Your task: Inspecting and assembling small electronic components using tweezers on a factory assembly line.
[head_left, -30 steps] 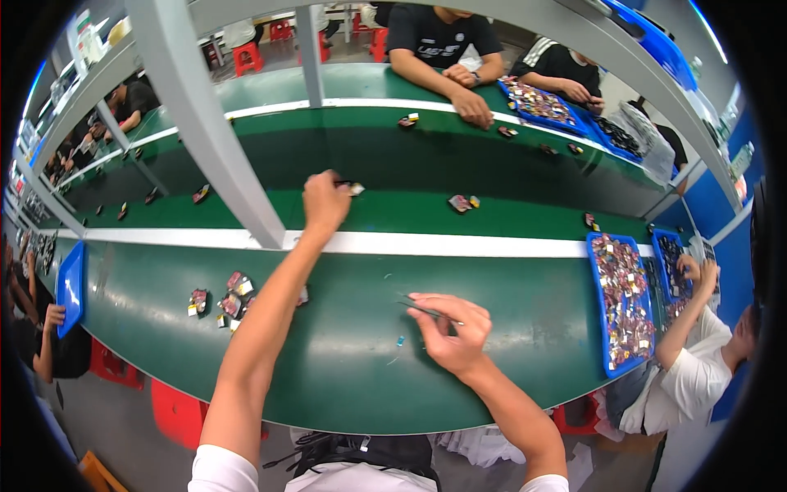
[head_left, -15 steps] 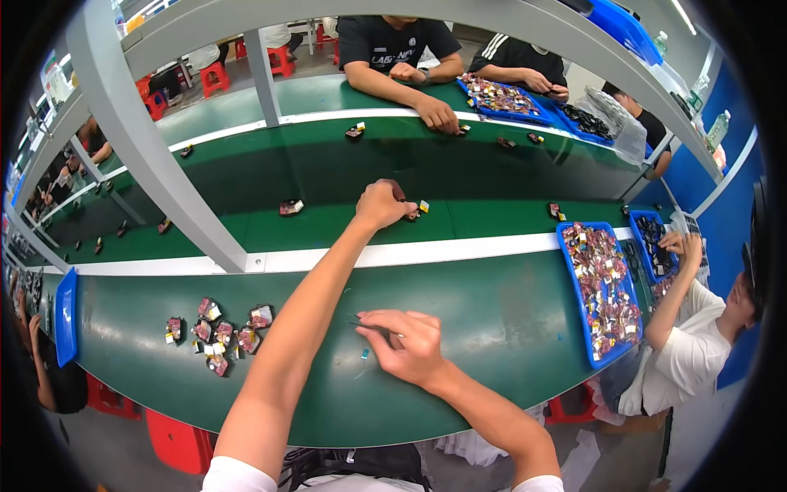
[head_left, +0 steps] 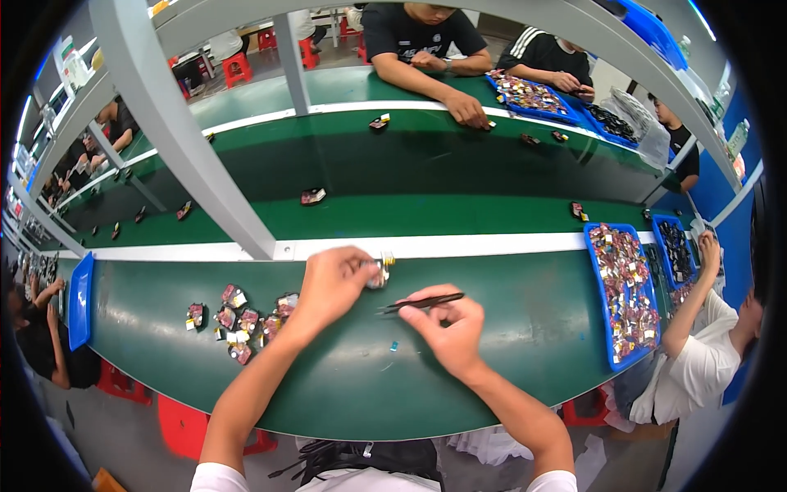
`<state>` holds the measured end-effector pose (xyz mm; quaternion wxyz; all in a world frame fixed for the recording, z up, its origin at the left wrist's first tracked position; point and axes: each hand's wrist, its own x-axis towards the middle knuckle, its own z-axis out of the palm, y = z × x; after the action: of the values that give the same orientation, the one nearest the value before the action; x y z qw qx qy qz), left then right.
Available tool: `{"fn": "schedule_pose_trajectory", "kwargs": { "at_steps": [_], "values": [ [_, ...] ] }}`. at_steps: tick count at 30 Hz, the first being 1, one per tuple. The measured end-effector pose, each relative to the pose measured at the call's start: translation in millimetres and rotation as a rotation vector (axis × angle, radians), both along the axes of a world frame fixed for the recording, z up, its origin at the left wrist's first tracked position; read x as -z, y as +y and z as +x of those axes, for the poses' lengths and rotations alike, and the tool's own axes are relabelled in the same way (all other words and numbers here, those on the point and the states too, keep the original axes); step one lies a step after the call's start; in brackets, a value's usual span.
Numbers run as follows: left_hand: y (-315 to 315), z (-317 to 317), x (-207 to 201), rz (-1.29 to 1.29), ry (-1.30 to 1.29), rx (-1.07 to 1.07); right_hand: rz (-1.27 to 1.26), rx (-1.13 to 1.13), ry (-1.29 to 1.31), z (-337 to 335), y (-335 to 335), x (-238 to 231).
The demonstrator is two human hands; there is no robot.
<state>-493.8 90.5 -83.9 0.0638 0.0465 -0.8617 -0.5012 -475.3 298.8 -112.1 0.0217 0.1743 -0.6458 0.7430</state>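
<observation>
Above the near green worktop (head_left: 492,394), my left hand (head_left: 329,285) is closed on a small electronic module (head_left: 381,271) with a yellow and white end. Motion blurs it somewhat, and my fingers cover part of it. Just to the right, my right hand (head_left: 452,328) grips black tweezers (head_left: 441,300), whose tips point left, below the module and apart from it. Beneath those tips a tiny blue piece (head_left: 394,346) lies on the worktop. Left of my left forearm sits a loose group of similar dark-red and black modules (head_left: 238,320), partly hidden by my arm.
Behind a white rail (head_left: 459,243), a green conveyor (head_left: 459,215) carries scattered modules. A blue tray (head_left: 611,361) full of modules stands right, an upright blue tray (head_left: 79,303) left. A grey post (head_left: 188,139) rises at left. Co-workers sit opposite and at both sides.
My left hand has drawn back from the conveyor to the near worktop, bringing a module with it. My right hand still holds the tweezers, now turned so they show more fully. The view has shifted slightly.
</observation>
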Motion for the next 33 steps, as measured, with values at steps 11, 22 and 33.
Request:
{"fn": "schedule_pose_trajectory", "kwargs": {
  "at_steps": [11,22,33],
  "values": [
    [-1.0,72.5,20.2,0.073,0.096,-0.018,0.183,-0.076,0.052,7.4,-0.5,0.3],
    [3.6,75.7,20.5,0.1,0.198,-0.051,0.306,-0.015,0.041,10.6,-7.3,2.0],
    [4.5,77.2,24.5,0.283,0.132,-0.062,0.154,-0.103,-0.118,10.3,-5.2,-1.7]
  ]
}}
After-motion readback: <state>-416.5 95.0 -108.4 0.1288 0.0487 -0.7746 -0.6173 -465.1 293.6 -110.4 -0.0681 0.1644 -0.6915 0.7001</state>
